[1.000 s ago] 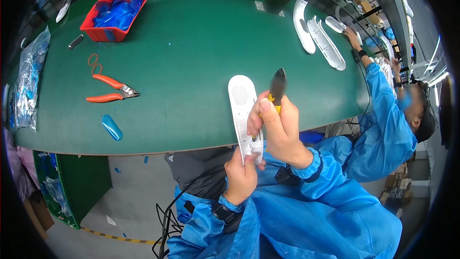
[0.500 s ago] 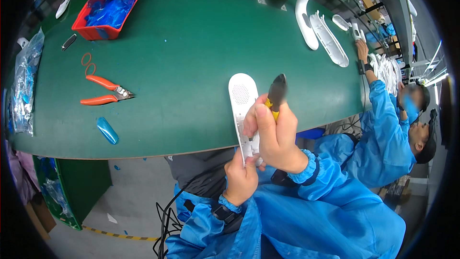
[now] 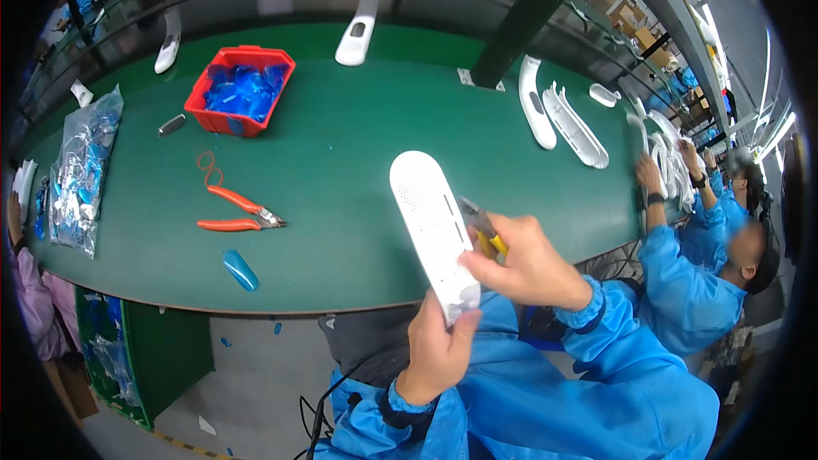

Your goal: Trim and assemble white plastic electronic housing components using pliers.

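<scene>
I hold one long white plastic shell (image 3: 433, 226) up over the near edge of the green counter (image 3: 341, 162). My left hand (image 3: 439, 349) is wrapped around its lower end, fingers closed and thumb pressed on its face. My right hand (image 3: 524, 260) is closed around one small tool with a yellow handle (image 3: 487, 234), whose dark tip meets the right edge of the shell about midway along it. Both my sleeves are blue.

On the counter to my left lies one pair of orange-handled cutters (image 3: 237, 211), and beside them one loop of orange cord (image 3: 207, 166). Near the front edge, just below the cutters, lies one small blue plastic piece (image 3: 241, 270). Farther back stands one red bin (image 3: 241, 89) filled with blue parts. One small dark grey object (image 3: 171, 124) lies left of the bin. At the far left edge rests one clear bag (image 3: 81, 170) of blue pieces.

Other white shells lie about: two at the back of the counter (image 3: 358, 30), and two side by side at the right (image 3: 558, 115), with a smaller white piece (image 3: 603, 94) beyond them. At the far right, one co-worker in a blue coat (image 3: 694, 281) reaches both hands toward a cluster of white parts (image 3: 665, 149); I cannot count those.
</scene>
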`<action>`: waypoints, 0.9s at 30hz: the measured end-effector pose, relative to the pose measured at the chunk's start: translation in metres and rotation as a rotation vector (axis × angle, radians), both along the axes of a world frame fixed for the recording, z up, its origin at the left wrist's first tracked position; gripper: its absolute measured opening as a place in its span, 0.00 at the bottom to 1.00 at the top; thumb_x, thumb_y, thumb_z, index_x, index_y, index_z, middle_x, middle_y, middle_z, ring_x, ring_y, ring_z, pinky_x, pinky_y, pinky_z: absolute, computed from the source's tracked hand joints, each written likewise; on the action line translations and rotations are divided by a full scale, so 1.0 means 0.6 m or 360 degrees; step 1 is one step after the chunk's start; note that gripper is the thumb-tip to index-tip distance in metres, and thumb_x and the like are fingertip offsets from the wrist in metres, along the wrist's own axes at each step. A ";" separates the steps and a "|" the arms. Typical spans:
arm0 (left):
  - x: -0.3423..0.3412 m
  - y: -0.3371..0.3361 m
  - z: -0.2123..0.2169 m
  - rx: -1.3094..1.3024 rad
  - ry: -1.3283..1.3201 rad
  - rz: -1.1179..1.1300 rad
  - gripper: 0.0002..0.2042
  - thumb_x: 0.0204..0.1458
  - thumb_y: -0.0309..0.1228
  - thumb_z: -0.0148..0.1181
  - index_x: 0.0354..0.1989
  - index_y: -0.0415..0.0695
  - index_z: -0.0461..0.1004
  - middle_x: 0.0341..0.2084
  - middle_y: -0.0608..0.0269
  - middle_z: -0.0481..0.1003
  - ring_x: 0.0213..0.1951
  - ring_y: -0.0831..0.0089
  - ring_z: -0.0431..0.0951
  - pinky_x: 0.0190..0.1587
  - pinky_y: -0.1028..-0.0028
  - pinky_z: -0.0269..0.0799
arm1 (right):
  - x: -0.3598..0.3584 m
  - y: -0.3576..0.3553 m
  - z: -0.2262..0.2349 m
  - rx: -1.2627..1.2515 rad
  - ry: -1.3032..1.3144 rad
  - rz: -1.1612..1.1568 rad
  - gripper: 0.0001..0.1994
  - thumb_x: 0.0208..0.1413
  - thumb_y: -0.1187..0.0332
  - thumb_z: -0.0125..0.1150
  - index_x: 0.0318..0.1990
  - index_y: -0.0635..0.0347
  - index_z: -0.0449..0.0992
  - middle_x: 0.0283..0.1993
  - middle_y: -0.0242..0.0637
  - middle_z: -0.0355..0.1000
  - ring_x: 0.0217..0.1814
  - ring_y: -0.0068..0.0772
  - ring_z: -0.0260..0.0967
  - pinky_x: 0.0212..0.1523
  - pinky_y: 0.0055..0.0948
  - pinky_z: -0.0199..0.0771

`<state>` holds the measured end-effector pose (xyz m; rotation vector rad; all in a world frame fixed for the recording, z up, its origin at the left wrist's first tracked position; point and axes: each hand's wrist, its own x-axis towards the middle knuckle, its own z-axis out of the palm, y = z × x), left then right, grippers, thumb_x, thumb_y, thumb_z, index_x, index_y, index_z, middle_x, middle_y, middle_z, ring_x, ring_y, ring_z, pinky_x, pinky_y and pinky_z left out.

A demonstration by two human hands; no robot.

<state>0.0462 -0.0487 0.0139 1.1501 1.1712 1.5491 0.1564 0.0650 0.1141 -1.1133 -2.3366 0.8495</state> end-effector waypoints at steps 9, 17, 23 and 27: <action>-0.129 0.062 0.018 0.0252 0.0635 0.0706 0.20 0.50 0.20 0.55 0.54 0.32 0.67 0.50 0.46 0.71 0.47 0.58 0.75 0.53 0.64 0.70 | -0.102 0.354 0.024 0.1483 -0.0666 -0.0016 0.07 0.51 0.70 0.59 0.35 0.61 0.69 0.31 0.45 0.73 0.33 0.52 0.74 0.30 0.46 0.73; -0.147 0.081 -0.007 0.0135 0.0748 0.0840 0.15 0.48 0.17 0.54 0.47 0.34 0.72 0.44 0.48 0.74 0.40 0.60 0.77 0.45 0.66 0.73 | -0.305 0.561 -0.006 0.1809 -0.0786 -0.0002 0.08 0.51 0.72 0.56 0.38 0.62 0.73 0.33 0.45 0.77 0.34 0.47 0.78 0.32 0.41 0.78; -0.147 0.087 -0.010 0.0153 0.0788 0.0835 0.13 0.49 0.17 0.55 0.44 0.34 0.72 0.42 0.47 0.75 0.40 0.58 0.77 0.41 0.68 0.75 | -0.402 0.583 -0.085 0.1691 -0.0717 -0.0063 0.04 0.51 0.72 0.55 0.33 0.61 0.75 0.31 0.45 0.78 0.34 0.44 0.79 0.33 0.40 0.78; -0.148 0.087 -0.008 0.0124 0.0723 0.0839 0.12 0.49 0.17 0.55 0.43 0.33 0.72 0.41 0.48 0.75 0.40 0.58 0.77 0.42 0.68 0.75 | -0.381 0.563 -0.085 0.1231 -0.0657 -0.0009 0.14 0.52 0.61 0.65 0.39 0.62 0.74 0.36 0.47 0.78 0.40 0.50 0.78 0.40 0.45 0.77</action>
